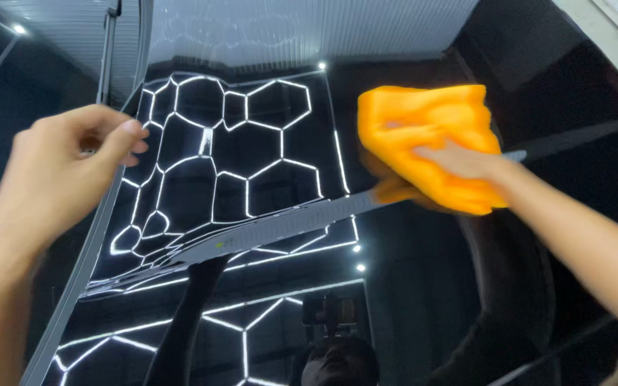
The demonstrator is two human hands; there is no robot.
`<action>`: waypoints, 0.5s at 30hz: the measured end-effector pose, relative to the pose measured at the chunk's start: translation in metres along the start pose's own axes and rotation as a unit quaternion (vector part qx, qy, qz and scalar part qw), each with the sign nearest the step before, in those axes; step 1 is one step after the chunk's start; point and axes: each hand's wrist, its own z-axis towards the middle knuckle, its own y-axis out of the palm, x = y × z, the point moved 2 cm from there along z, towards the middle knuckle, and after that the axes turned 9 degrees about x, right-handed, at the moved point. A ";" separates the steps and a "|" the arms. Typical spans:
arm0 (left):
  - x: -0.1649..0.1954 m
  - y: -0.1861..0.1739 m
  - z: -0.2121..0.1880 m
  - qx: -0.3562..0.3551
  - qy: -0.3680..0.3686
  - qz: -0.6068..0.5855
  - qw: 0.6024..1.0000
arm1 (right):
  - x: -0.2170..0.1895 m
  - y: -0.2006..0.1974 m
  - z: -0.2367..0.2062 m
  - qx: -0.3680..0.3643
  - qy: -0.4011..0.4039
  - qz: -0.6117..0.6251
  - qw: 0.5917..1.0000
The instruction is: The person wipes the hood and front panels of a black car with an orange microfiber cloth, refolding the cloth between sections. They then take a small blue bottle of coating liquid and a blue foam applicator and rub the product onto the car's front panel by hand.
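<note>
A glossy black car body [423,286] filled nearly the whole view, its paint mirror-bright and carrying the reflection of a ceiling light grid [230,150] made of white hexagon-shaped lines. That reflection sat on the glass panel [252,186] at the middle of the car body, with more of the same lines repeated on the panel below it. Along the left edge of the glass panel ran a thin grey trim strip [87,250], slanting from the top down to the bottom left corner. At the bottom of the car body, the dark reflection of a person with a head-worn camera [334,350] showed.

An orange cloth [423,121], crumpled and folded over on itself, lay pressed on the car body just right of the glass panel's upper right corner. The right hand [459,161] lay flat on top of the cloth, fingers stretched forward and pushing down into it, not curled around it. The left hand [66,171] hovered over the trim strip at the glass panel's left side, holding nothing, its fingers loosely bent with the thumb extended toward the glass; whether it touched the strip could not be told.
</note>
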 end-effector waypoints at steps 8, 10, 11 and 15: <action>-0.079 0.000 0.003 0.039 -0.019 0.115 0.992 | 0.088 0.014 0.178 0.277 0.201 -0.183 0.922; -0.076 0.004 0.007 0.046 0.014 0.084 0.995 | 0.024 0.075 0.246 0.252 0.120 -0.129 0.952; -0.073 0.007 0.009 0.050 0.012 0.052 0.997 | -0.014 0.113 0.270 0.260 0.047 -0.096 0.960; -0.046 0.039 0.017 0.034 0.019 -0.037 0.999 | -0.164 0.219 0.274 0.155 -0.179 -0.007 0.971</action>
